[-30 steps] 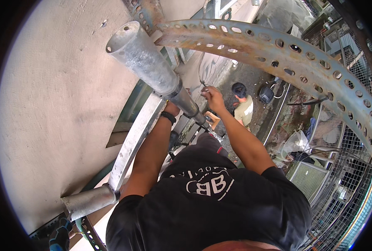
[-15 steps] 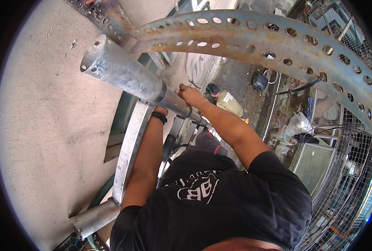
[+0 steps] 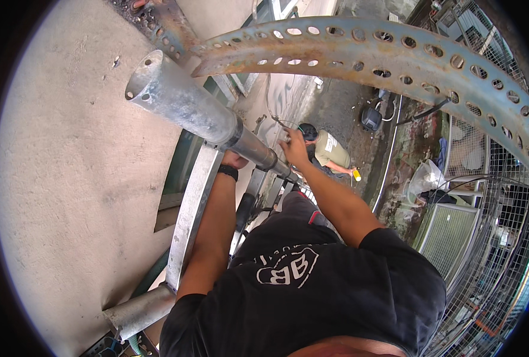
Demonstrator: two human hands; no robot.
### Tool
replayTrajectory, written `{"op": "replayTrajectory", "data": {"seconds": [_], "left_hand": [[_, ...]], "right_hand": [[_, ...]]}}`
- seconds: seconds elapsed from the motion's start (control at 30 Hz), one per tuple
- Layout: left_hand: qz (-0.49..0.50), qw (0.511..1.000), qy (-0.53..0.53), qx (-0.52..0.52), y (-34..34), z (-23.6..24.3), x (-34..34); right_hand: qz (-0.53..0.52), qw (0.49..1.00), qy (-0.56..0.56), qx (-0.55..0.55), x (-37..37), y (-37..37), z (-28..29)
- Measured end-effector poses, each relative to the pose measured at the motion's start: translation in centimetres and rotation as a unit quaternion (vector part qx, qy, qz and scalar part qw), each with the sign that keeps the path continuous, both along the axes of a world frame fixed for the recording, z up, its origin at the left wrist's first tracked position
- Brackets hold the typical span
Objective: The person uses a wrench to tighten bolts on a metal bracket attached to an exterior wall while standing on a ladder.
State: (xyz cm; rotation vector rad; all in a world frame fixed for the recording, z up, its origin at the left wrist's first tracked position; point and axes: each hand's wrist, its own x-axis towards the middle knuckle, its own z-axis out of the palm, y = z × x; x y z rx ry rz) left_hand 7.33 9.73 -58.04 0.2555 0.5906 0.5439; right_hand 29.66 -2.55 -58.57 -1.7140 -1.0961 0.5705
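Observation:
A grey metal pole (image 3: 184,98) runs slantwise from upper left toward my legs, its wide hollow end nearest. It narrows in steps, with dark collars along it. My left hand (image 3: 233,159) is at the pole's underside, beside a flat metal bar (image 3: 192,208); the pole hides its fingers. A black band (image 3: 228,172) circles that wrist. My right hand (image 3: 295,146) is raised just right of the pole's thinner part, apart from it. Its fingers are bent but spread, with nothing visible between them. A thin wire (image 3: 274,116) shows beyond its fingertips.
A rusty perforated metal beam (image 3: 336,50) arches across the top. A beige wall (image 3: 80,160) stands at left. Far below, a person (image 3: 330,149) holds a yellow object (image 3: 356,175) near a dark box-shaped thing (image 3: 371,118). Wire mesh (image 3: 490,238) and cables line the right.
My right hand has come off the pole and moved right and slightly down, its fingers spreading. My left hand stays by the pole. The person below has shifted, showing the yellow object more fully.

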Motion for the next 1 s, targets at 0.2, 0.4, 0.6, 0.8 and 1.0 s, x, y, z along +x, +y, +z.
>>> {"op": "replayTrajectory", "data": {"seconds": [0.2, 0.4, 0.6, 0.8, 1.0], "left_hand": [[-0.097, 0.984, 0.038, 0.145, -1.0, 5.4, 0.3], [-0.108, 0.972, -0.072, 0.196, -1.1, 7.1, 1.4], [-0.047, 0.973, -0.103, 0.202, -1.7, 5.8, 2.2], [-0.025, 0.982, -0.037, 0.186, -1.8, 5.5, 2.3], [0.058, 0.984, 0.052, 0.157, -4.2, 7.1, 2.8]], "right_hand": [[0.106, 0.862, -0.089, -0.488, 8.1, -11.2, -11.0], [0.109, 0.87, -0.078, -0.475, 12.9, -14.4, -12.2], [0.11, 0.868, -0.14, -0.463, 15.3, -12.4, -12.5], [0.032, 0.872, -0.083, -0.481, 17.5, -8.1, -13.5], [-0.06, 0.891, -0.059, -0.446, 17.1, -6.1, -20.0]]}}
